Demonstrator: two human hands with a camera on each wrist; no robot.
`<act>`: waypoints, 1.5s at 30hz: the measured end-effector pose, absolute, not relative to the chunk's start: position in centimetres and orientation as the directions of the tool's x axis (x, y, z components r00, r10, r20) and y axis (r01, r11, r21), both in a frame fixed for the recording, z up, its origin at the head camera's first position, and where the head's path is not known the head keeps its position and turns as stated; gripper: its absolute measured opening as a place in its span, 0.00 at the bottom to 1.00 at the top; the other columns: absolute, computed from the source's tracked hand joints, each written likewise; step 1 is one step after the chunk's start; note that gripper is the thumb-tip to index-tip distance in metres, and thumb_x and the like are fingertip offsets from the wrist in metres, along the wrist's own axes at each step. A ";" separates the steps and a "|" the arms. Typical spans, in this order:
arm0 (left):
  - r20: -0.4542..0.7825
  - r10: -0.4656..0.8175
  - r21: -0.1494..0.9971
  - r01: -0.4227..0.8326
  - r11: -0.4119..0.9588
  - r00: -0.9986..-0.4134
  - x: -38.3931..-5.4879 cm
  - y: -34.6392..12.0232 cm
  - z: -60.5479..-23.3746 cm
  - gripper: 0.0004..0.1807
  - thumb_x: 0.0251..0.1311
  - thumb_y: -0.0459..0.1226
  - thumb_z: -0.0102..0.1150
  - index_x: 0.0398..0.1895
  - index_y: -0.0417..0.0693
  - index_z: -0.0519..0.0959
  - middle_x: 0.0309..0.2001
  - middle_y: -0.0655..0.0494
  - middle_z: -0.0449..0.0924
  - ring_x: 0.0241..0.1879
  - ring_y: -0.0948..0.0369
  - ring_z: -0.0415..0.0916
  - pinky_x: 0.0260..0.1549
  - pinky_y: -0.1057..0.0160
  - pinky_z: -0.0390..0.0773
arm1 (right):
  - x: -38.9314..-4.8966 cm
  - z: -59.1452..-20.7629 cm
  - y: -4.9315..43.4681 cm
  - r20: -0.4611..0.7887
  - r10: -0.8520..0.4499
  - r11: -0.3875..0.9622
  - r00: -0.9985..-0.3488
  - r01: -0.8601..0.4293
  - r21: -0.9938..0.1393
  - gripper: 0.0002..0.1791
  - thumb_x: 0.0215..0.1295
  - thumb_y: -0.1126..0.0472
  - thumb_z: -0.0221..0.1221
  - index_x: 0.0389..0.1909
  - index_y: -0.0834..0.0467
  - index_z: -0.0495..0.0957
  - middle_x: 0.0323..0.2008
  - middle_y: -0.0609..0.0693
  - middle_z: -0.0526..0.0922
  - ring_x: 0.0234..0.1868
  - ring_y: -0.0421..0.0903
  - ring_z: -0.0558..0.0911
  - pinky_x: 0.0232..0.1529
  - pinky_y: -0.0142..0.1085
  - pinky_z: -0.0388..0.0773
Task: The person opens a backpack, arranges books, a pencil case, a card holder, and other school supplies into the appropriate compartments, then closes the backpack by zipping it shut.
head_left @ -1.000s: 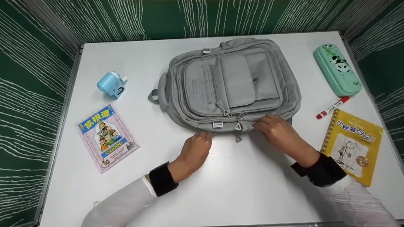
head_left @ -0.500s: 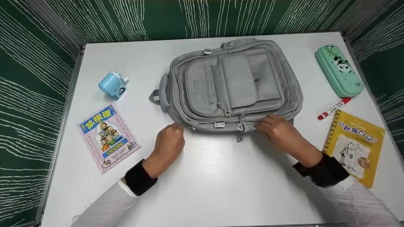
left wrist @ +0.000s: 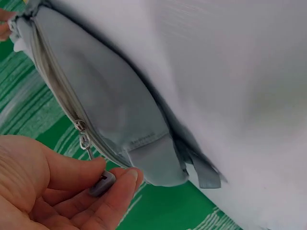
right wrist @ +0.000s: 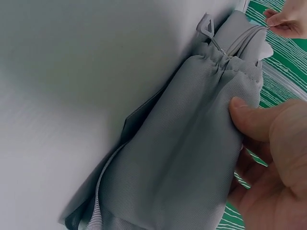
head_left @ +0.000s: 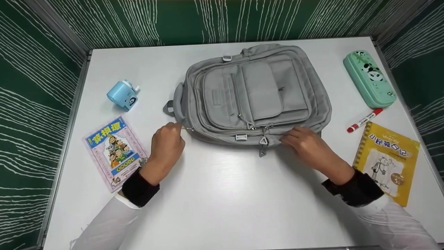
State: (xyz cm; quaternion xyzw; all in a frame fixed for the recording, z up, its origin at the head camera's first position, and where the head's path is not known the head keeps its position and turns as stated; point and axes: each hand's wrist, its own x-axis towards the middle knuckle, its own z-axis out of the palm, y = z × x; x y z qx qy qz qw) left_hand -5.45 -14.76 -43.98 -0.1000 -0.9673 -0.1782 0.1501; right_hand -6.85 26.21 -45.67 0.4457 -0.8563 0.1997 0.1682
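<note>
A grey backpack [head_left: 262,90] lies front side up, its top handle toward the left. Near that handle my left hand [head_left: 167,147] pinches a grey zipper pull [left wrist: 102,184] between thumb and fingers. In the left wrist view the metal slider [left wrist: 80,125] sits on the curved side zipper, whose edges stand apart behind it. My right hand [head_left: 312,152] grips the backpack's near side toward its bottom. The right wrist view shows the thumb [right wrist: 244,115] on the side fabric and the fingers behind. A triangular zipper pull [head_left: 263,140] hangs just left of that hand.
On the left are a blue pencil sharpener [head_left: 123,95] and a pink and blue comic book [head_left: 116,151], partly under my left wrist. A green panda pencil case [head_left: 369,79], a red marker [head_left: 365,120] and a yellow book [head_left: 388,161] lie right on the white table [head_left: 236,208].
My left hand has moved left along the backpack's near side with the zipper pull, from below the side buckle to near the top handle. My right hand has stayed in place.
</note>
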 end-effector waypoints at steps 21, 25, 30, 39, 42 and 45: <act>0.407 0.234 0.295 0.369 0.881 -0.883 -2.6 -12.5 -43.7 0.09 0.45 0.15 0.56 0.27 0.30 0.82 0.22 0.45 0.76 0.21 0.48 0.79 0.17 0.51 0.79 | -5.6 -43.9 11.0 0.409 -0.708 0.605 -0.576 -0.793 -0.069 0.30 0.65 0.58 0.70 0.65 0.66 0.77 0.60 0.64 0.82 0.54 0.61 0.85 0.50 0.52 0.85; 0.420 0.233 0.289 0.372 0.882 -0.877 -2.6 -12.5 -43.8 0.09 0.45 0.17 0.57 0.29 0.31 0.82 0.23 0.45 0.76 0.22 0.47 0.79 0.19 0.49 0.80 | -5.7 -44.8 7.8 0.406 -0.715 0.618 -0.569 -0.786 -0.012 0.22 0.66 0.63 0.67 0.59 0.65 0.80 0.54 0.61 0.85 0.50 0.58 0.86 0.42 0.47 0.86; 0.418 0.230 0.296 0.371 0.880 -0.879 -2.6 -12.5 -43.9 0.08 0.46 0.18 0.56 0.29 0.31 0.81 0.24 0.45 0.76 0.23 0.46 0.79 0.19 0.48 0.80 | -5.9 -46.0 5.9 0.378 -0.719 0.662 -0.583 -0.740 0.118 0.19 0.60 0.69 0.65 0.54 0.64 0.82 0.46 0.57 0.88 0.41 0.53 0.86 0.33 0.39 0.85; 0.399 0.190 0.342 0.338 0.877 -0.897 -3.9 -13.2 -44.3 0.09 0.45 0.17 0.56 0.22 0.37 0.77 0.23 0.45 0.77 0.21 0.46 0.79 0.18 0.46 0.79 | -6.2 -47.0 6.6 0.432 -0.747 0.617 -0.505 -0.768 0.170 0.09 0.52 0.74 0.63 0.31 0.59 0.79 0.26 0.49 0.83 0.24 0.47 0.79 0.19 0.33 0.74; 0.366 0.171 0.366 0.310 0.878 -0.915 -4.4 -13.6 -44.3 0.12 0.46 0.16 0.56 0.19 0.40 0.76 0.21 0.45 0.77 0.20 0.46 0.80 0.17 0.46 0.78 | -6.1 -47.0 7.3 0.449 -0.759 0.578 -0.471 -0.805 0.135 0.08 0.53 0.74 0.63 0.31 0.59 0.78 0.24 0.48 0.82 0.24 0.46 0.79 0.19 0.33 0.74; 0.346 0.157 0.374 0.289 0.881 -0.925 -4.8 -13.9 -44.4 0.12 0.47 0.16 0.56 0.19 0.39 0.76 0.21 0.45 0.77 0.21 0.44 0.80 0.17 0.45 0.78 | -6.0 -46.9 8.1 0.439 -0.783 0.534 -0.440 -0.838 0.113 0.08 0.57 0.74 0.63 0.33 0.59 0.79 0.26 0.49 0.83 0.24 0.46 0.80 0.20 0.32 0.75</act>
